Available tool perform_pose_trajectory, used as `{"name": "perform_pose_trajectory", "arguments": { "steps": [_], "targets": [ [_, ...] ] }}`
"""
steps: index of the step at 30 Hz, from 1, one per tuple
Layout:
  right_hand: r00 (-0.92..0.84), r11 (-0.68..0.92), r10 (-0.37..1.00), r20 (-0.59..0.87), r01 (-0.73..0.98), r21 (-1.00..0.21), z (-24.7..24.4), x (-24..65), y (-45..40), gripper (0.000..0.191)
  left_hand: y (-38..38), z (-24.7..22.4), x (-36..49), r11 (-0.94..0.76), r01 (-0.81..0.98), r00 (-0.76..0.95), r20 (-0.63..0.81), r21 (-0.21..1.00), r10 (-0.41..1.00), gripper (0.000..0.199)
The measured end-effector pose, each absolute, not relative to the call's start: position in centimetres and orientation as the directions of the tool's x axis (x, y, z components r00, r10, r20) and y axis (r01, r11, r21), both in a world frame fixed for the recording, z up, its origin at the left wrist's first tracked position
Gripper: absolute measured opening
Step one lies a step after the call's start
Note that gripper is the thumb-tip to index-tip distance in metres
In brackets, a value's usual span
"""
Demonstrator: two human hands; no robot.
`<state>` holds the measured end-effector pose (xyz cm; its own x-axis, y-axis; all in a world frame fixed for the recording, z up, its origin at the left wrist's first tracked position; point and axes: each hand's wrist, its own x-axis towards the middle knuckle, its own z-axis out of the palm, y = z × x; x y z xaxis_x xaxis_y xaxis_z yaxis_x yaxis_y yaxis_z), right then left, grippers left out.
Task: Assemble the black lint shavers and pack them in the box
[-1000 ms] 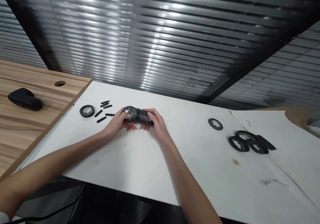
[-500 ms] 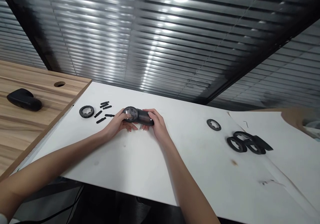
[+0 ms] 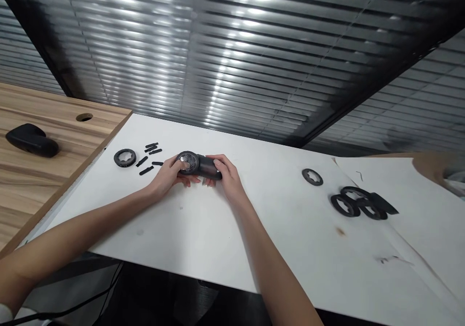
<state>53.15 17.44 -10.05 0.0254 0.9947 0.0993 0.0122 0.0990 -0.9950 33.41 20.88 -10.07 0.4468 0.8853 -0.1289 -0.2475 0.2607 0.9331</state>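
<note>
Firstly, one black cylindrical lint shaver (image 3: 205,167) with a round perforated metal head was held at twelve o'clock from the wrists. Left hand (image 3: 165,176) and right hand (image 3: 227,177) gripped it, fingers wrapped closed around it. At nine o'clock lay a black ring (image 3: 125,158) with star-shaped hole and loose black strips (image 3: 146,171) on the white counter (image 3: 203,234).

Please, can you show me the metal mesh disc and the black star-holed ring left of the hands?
Metal mesh disc (image 3: 189,160), head view, on its centre.
Black star-holed ring (image 3: 116,158), head view, on its left rim.
</note>
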Motion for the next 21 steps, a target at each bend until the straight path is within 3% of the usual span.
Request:
{"name": "perform_pose_trajectory", "arguments": {
  "steps": [10, 16, 21],
  "targets": [
    [0.028, 0.104, 0.994, 0.104, 0.008, -0.995, -10.10, 53.22, 17.43, 0.040, 20.92, -9.84, 33.32, 0.299, -0.255, 0.442, -0.164, 0.920, 0.882, 0.027],
    [0.047, 0.088, 0.995, 0.088, -0.001, -0.996, -9.90, 53.28, 17.57, 0.038, 21.00, -9.93, 32.95, 0.262, -0.219, 0.525, -0.113, 0.940, 0.844, 0.053],
    [0.052, 0.094, 0.994, 0.095, 0.014, -0.995, -9.94, 53.20, 17.47, 0.035, 20.82, -9.89, 33.06, 0.252, -0.205, 0.496, -0.121, 0.946, 0.860, 0.059]
  ]
}}
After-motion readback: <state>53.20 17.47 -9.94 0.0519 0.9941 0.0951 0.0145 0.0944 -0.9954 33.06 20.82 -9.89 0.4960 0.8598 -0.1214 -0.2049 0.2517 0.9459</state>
